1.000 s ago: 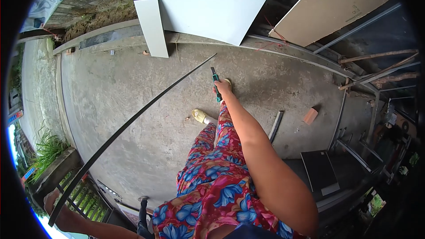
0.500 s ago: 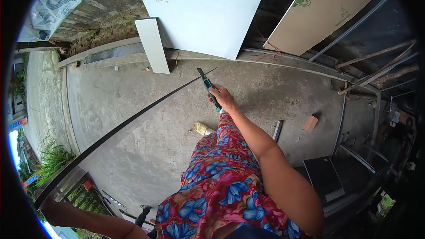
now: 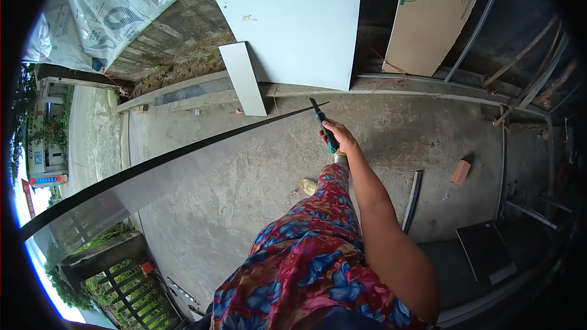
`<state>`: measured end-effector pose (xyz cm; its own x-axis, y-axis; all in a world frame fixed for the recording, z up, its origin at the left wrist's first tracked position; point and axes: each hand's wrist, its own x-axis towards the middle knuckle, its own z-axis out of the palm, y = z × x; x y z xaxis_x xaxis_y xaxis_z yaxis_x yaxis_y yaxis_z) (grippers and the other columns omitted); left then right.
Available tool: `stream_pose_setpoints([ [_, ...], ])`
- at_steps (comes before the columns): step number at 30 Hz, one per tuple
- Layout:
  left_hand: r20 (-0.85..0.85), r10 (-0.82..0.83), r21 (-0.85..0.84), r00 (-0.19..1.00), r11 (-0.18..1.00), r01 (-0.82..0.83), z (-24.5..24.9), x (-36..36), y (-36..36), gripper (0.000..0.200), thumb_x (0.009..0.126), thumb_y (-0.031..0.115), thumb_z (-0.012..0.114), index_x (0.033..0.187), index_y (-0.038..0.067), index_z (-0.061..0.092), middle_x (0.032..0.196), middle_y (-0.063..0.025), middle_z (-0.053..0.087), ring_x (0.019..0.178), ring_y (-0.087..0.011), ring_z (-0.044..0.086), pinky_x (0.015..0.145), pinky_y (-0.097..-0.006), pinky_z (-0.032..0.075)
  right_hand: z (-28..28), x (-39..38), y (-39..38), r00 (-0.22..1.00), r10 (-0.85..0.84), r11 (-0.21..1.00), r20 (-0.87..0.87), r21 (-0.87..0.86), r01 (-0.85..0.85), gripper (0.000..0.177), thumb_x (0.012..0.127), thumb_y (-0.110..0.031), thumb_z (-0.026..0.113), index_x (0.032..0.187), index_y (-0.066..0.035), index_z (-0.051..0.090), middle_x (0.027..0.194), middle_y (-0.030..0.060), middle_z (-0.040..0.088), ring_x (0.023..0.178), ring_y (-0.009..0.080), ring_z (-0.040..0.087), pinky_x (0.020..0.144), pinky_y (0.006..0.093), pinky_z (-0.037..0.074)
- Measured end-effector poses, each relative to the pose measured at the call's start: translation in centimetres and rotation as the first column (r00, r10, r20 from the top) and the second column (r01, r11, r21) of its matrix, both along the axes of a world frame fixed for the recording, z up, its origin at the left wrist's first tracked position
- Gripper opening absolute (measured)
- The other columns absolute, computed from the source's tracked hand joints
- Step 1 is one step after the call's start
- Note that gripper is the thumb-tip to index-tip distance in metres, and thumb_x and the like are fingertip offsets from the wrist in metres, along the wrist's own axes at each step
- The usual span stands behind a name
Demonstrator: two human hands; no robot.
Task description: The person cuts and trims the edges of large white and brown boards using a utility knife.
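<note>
The right hand (image 3: 341,139) has its grip clamped around the green handle of a utility knife (image 3: 322,119), blade pointing up and away; a second ago that knife stood well clear of the long dark-edged sheet (image 3: 183,151), and now its tip lies right at the sheet's far end, touching it or just beside it, I cannot tell which; so blade and edge have been brought together, and the cutting tool appears set at the very corner of the piece; the sheet's edge now runs lower and flatter across the view, from the knife down to the lower left; the left hand, which held the near end a moment ago, has slipped out of frame, so its grip cannot be told; the view has also swung, bringing the leaning white panel (image 3: 293,24) and narrow white board (image 3: 243,79) nearer the knife, above the concrete floor (image 3: 244,195).
</note>
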<state>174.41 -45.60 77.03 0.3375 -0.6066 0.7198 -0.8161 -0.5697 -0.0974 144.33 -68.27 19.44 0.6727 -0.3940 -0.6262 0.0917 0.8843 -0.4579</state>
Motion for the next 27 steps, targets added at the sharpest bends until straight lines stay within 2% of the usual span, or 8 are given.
stream_pose_setpoints([
  [6,0.075,-0.015,-0.007,0.997,1.000,0.016,2.8,-0.6,1.0,0.029,0.069,0.007,0.067,0.097,0.001,0.062,0.074,-0.0073,0.062,0.064,-0.0142,0.056,0.058,-0.0271,0.042,-6.6,-0.1,4.2,0.951,0.013,1.000,-0.310,-0.009,-0.016,0.017,0.087,-0.024,0.057,0.096,-0.009,0.057,0.070,0.0063,0.061,0.050,0.0162,0.056,0.044,0.0279,0.044],
  [9,0.107,-0.014,-0.014,0.994,1.000,0.016,4.0,-0.8,1.7,0.030,0.068,0.007,0.067,0.098,0.002,0.062,0.074,-0.0071,0.063,0.064,-0.0138,0.056,0.057,-0.0270,0.042,-11.1,0.3,6.1,0.743,0.119,0.980,-0.659,-0.044,-0.196,0.018,0.088,-0.020,0.052,0.086,-0.004,0.060,0.067,0.0083,0.062,0.049,0.0198,0.059,0.043,0.0313,0.045],
  [12,0.141,0.010,-0.021,0.990,1.000,-0.007,5.3,-0.5,2.6,0.031,0.068,0.007,0.068,0.099,0.002,0.062,0.074,-0.0069,0.063,0.064,-0.0134,0.056,0.057,-0.0268,0.042,-12.1,-1.3,6.6,0.440,0.359,0.777,-0.823,0.002,-0.630,0.027,0.082,-0.023,0.051,0.096,-0.003,0.064,0.066,0.0109,0.067,0.062,0.0246,0.066,0.060,0.0342,0.051],
  [13,0.158,0.026,-0.022,0.987,0.999,-0.023,5.9,-0.4,3.0,0.032,0.068,0.007,0.068,0.099,0.002,0.062,0.074,-0.0068,0.063,0.064,-0.0133,0.056,0.057,-0.0268,0.042,-11.8,-2.5,7.0,0.444,0.316,0.820,-0.839,0.005,-0.573,0.032,0.083,-0.024,0.049,0.102,-0.003,0.064,0.080,0.0132,0.069,0.070,0.0273,0.067,0.067,0.0406,0.051],
  [17,0.241,0.099,-0.027,0.965,0.995,-0.095,9.1,0.6,5.6,0.033,0.068,0.007,0.068,0.100,0.002,0.062,0.075,-0.0065,0.064,0.064,-0.0127,0.056,0.057,-0.0266,0.042,-9.9,-5.9,7.5,0.209,0.089,0.741,-0.974,-0.075,-0.668,0.036,0.083,-0.033,0.053,0.104,-0.005,0.063,0.106,0.0185,0.063,0.093,0.0286,0.064,0.075,0.0433,0.050],
  [20,0.313,0.157,-0.026,0.937,0.987,-0.156,11.5,1.4,7.3,0.034,0.067,0.007,0.069,0.101,0.002,0.063,0.075,-0.0063,0.064,0.064,-0.0123,0.056,0.056,-0.0264,0.042,-8.4,-7.3,7.2,0.484,-0.235,0.756,-0.843,-0.471,-0.454,0.039,0.082,-0.025,0.057,0.107,0.005,0.057,0.075,0.0149,0.065,0.058,0.0227,0.066,0.052,0.0341,0.052],
  [24,0.372,0.220,-0.021,0.902,0.973,-0.229,12.4,2.6,9.5,0.035,0.067,0.007,0.069,0.102,0.003,0.063,0.075,-0.0060,0.064,0.064,-0.0118,0.056,0.056,-0.0262,0.042,-8.1,-8.0,6.4,0.627,-0.236,0.755,-0.742,-0.546,-0.362,0.043,0.083,-0.021,0.059,0.116,0.006,0.052,0.072,0.0107,0.063,0.053,0.0150,0.061,0.048,0.0274,0.051],
  [27,0.369,0.237,-0.001,0.899,0.967,-0.254,10.6,3.6,9.8,0.036,0.067,0.007,0.069,0.102,0.003,0.063,0.075,-0.0058,0.065,0.064,-0.0114,0.057,0.056,-0.0261,0.042,-4.8,-8.5,6.5,0.709,-0.109,0.832,-0.697,-0.454,-0.319,0.046,0.085,-0.019,0.059,0.121,0.006,0.048,0.072,0.0087,0.062,0.053,0.0117,0.059,0.046,0.0253,0.050],
])
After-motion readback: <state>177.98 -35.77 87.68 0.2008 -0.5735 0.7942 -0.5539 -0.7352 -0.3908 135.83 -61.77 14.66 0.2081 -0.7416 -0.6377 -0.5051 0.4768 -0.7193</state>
